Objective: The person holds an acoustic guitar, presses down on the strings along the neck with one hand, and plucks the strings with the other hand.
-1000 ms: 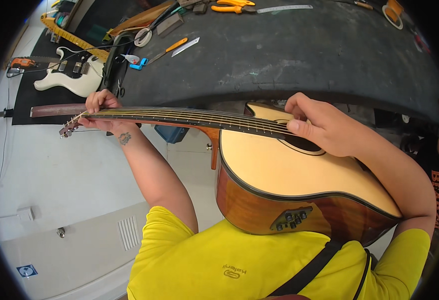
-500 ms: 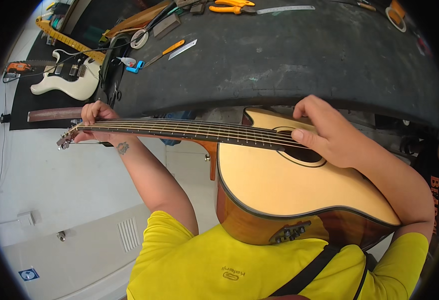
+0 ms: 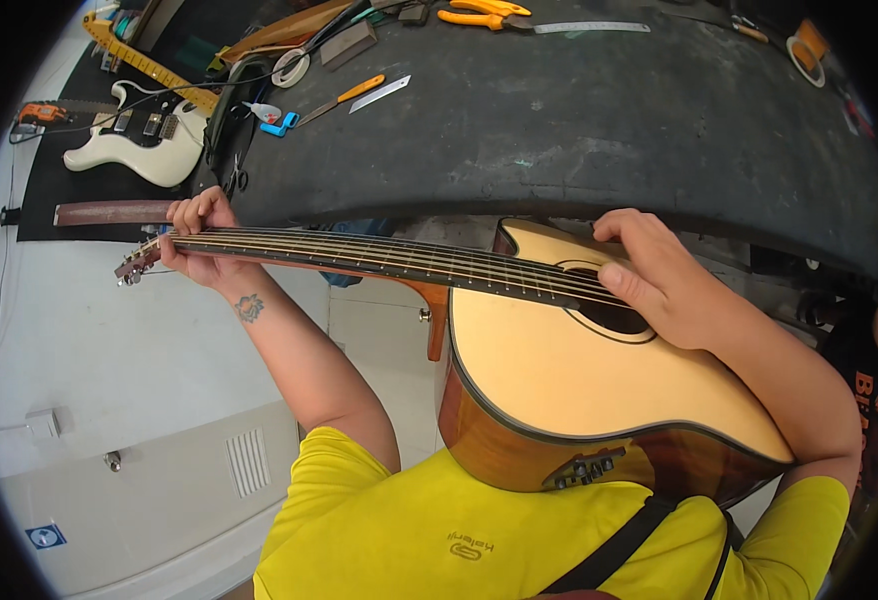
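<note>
An acoustic guitar (image 3: 579, 365) with a pale wooden top rests across my lap and against my yellow shirt. Its strings face up, and its neck (image 3: 359, 259) runs off to the left. Near the headstock (image 3: 137, 262), my left hand (image 3: 202, 232) is wrapped round the neck, fingers curled at the far side and thumb at the near side. My right hand (image 3: 649, 265) hovers over or touches the strings beside the sound hole (image 3: 614, 316); which one I cannot tell. Its fingers bend loosely downward, with the thumb apart from them. No pick shows in it.
Beyond the guitar lies a dark workbench (image 3: 559, 130). On it are orange-handled pliers (image 3: 484, 14), a steel ruler (image 3: 594, 27), an orange-handled knife (image 3: 344, 97), a loose blade (image 3: 380, 94) and scissors (image 3: 239, 175). A white electric guitar (image 3: 144, 150) lies at the far left.
The view has shifted slightly, so the guitar and bench tools appear moved. My left fingers have lifted a little at the neck. The right hand's fingers have dipped closer to the strings.
</note>
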### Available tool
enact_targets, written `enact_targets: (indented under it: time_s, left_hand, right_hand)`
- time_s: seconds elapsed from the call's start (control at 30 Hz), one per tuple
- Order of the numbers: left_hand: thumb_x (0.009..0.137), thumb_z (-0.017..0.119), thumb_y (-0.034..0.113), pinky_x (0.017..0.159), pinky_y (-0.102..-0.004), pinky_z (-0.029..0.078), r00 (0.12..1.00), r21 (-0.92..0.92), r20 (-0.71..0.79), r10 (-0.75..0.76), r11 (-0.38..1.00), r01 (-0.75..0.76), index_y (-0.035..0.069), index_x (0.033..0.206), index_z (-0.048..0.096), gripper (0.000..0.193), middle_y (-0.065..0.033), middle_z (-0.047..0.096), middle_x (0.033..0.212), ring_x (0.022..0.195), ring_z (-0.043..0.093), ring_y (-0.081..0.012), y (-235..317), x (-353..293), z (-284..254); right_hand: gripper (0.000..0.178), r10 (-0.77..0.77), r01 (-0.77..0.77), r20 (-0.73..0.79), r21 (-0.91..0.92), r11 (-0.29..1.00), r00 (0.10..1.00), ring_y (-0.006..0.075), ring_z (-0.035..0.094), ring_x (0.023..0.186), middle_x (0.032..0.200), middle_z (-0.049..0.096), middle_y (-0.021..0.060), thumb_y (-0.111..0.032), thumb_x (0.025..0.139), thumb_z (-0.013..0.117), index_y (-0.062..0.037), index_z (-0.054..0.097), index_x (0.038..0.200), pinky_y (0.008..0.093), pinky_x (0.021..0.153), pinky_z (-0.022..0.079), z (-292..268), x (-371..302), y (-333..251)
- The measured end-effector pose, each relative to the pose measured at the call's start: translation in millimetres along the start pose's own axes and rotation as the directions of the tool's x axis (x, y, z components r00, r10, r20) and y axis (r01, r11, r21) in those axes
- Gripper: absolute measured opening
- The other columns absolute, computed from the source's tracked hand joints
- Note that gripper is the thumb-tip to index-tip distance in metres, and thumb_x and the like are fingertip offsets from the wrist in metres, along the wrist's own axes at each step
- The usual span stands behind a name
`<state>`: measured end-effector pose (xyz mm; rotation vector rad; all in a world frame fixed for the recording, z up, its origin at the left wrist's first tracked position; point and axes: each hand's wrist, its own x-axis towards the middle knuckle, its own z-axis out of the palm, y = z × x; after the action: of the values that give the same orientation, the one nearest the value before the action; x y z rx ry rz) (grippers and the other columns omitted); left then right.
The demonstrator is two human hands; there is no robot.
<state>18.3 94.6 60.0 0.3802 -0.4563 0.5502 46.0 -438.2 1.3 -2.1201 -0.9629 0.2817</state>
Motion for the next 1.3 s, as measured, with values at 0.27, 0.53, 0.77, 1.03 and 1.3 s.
enact_targets:
  time_s: [0.27, 0.53, 0.77, 1.03, 1.3]
  left_hand:
    - [0.081, 0.083, 0.025, 0.078, -0.0326, 0.036, 0.999, -0.018, -0.021, 0.043, 0.999, -0.043, 0.012, 0.093, 0.052, 0.036, 0.0061, 0.044, 0.071, 0.066, 0.041, -0.0113, -5, 2, -2]
    - [0.076, 0.093, 0.036, 0.082, -0.0324, 0.041, 0.916, -0.282, 0.402, 0.014, 0.953, 0.109, 0.023, 0.105, 0.078, 0.036, 0.0092, 0.054, 0.091, 0.080, 0.047, -0.0106, -93, -35, -36]
    - [0.083, 0.085, 0.042, 0.098, -0.0399, 0.043, 0.745, -0.295, 0.660, -0.100, 0.877, 0.379, 0.034, 0.120, 0.078, 0.038, 0.0073, 0.061, 0.117, 0.107, 0.062, -0.0140, -110, -35, -46]
    - [0.087, 0.082, 0.045, 0.112, -0.0516, 0.039, 0.697, -0.251, 0.701, -0.154, 0.860, 0.443, 0.033, 0.122, 0.076, 0.038, 0.0095, 0.062, 0.124, 0.110, 0.061, -0.0139, -109, -35, -53]
    - [0.081, 0.087, 0.046, 0.102, -0.0432, 0.043, 0.818, -0.233, 0.559, -0.139, 0.920, 0.316, 0.031, 0.118, 0.079, 0.040, 0.0055, 0.054, 0.104, 0.102, 0.060, -0.0122, -108, -42, -42]
  right_hand:
    - [0.028, 0.096, -0.106, 0.067, 0.171, 0.980, 0.993, 0.0297, 0.060, 0.104, 0.106, 0.059, 0.0150, -0.026, 0.098, 0.067, -0.0006, 0.059, 0.108, 0.0381, 0.094, 0.047, -19, 9, -9]
    - [0.021, 0.143, -0.200, 0.231, 0.248, 0.948, 0.962, 0.0171, 0.055, 0.074, 0.077, 0.058, 0.0079, -0.014, 0.088, 0.074, -0.0006, 0.058, 0.084, 0.0327, 0.070, 0.046, -37, 8, -17]
    - [0.031, -0.131, 0.121, 0.039, 0.201, 0.972, 0.991, 0.0147, 0.054, 0.071, 0.077, 0.061, 0.0058, -0.030, 0.099, 0.064, -0.0009, 0.060, 0.092, 0.0334, 0.068, 0.047, -37, -2, 0]
    - [0.050, 0.006, -0.021, 0.138, 0.105, 0.994, 0.990, 0.0315, 0.055, 0.117, 0.120, 0.056, 0.0191, -0.043, 0.105, 0.050, 0.0029, 0.054, 0.124, 0.0375, 0.106, 0.040, -8, 10, -13]
    - [0.022, 0.056, -0.076, 0.146, 0.133, 0.988, 0.988, 0.0257, 0.056, 0.072, 0.076, 0.055, 0.0114, -0.011, 0.090, 0.072, -0.0013, 0.054, 0.081, 0.0367, 0.068, 0.045, -14, 14, -18]
